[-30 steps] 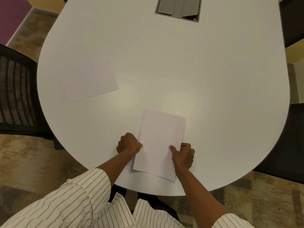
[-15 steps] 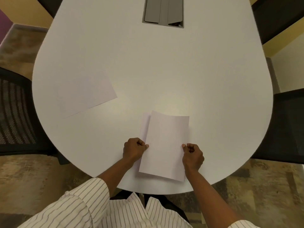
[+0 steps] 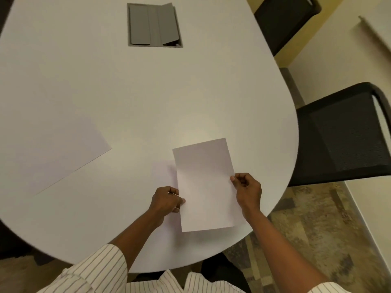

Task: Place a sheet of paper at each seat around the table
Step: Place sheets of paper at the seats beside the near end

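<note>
Held sheet: a white sheet of paper point(image 3: 206, 185) is pinched at both long edges, upright in portrait, over the near rounded end of the table point(image 3: 190, 92); whether its lower edge touches the tabletop cannot be told.
Left hand: the left hand point(image 3: 166, 200) is clamped on the sheet's left edge, thumb on top, the other fingers curled under and behind the paper.
Right hand: the right hand point(image 3: 247, 191) is clamped on the sheet's right edge a little higher up, thumb tip pressed onto the paper's face.
Under the grip: a faint pale shape just left of the held sheet, partly behind the left hand, looks like more paper point(image 3: 164, 172) lying flat on the table; its outline is too weak to count sheets.
Left of the grip: a second sheet point(image 3: 55, 157) lies flat on the table well apart from the hands, turned at an angle, reaching the picture's left border.
Beyond the grip: a grey cable hatch point(image 3: 154, 25) is set into the tabletop far from the hands, one flap slightly raised.
Right of the grip: a black mesh chair point(image 3: 347, 136) stands just beside the table's edge; another dark chair point(image 3: 285, 20) stands farther off.
Near the grip, below: striped shirt sleeves point(image 3: 99, 271) and patterned carpet point(image 3: 317, 229) past the table's edge.
</note>
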The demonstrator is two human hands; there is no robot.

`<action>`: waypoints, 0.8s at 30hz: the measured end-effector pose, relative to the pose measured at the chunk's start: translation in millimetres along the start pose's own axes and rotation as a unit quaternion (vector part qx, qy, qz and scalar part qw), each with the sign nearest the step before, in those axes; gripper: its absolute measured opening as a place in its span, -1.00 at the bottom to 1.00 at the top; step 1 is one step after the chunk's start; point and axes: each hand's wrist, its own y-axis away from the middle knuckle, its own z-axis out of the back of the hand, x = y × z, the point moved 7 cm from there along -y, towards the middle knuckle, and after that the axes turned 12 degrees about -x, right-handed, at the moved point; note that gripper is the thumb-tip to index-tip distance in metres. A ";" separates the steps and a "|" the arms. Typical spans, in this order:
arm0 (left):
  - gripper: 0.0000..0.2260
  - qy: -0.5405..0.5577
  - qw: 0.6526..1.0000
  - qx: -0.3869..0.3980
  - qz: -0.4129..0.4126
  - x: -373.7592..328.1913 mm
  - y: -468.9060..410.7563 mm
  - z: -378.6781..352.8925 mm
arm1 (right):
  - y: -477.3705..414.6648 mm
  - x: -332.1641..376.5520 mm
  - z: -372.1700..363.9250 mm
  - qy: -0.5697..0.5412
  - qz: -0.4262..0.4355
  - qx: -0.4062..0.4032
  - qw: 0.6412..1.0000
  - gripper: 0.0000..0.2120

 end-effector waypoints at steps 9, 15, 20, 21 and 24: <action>-0.79 0.057 0.997 0.038 -0.022 -58.0 -21.0 -107.6 | -139.3 25.0 24.4 0.054 0.068 0.070 0.994 -0.95; -0.73 0.096 0.995 0.008 0.013 -83.5 -22.0 -182.0 | -237.7 37.0 20.9 0.122 0.108 0.124 0.979 -0.90; -0.75 0.112 0.993 -0.020 0.032 -113.5 -28.3 -240.7 | -312.9 48.0 8.9 0.168 0.139 0.151 0.964 -0.89; -0.76 0.113 0.993 -0.023 0.033 -120.2 -30.4 -252.6 | -326.5 51.0 5.3 0.176 0.145 0.154 0.961 -0.88; -0.76 0.118 0.992 -0.020 0.034 -141.2 -36.3 -287.6 | -364.7 58.3 -5.3 0.209 0.167 0.163 0.949 -0.87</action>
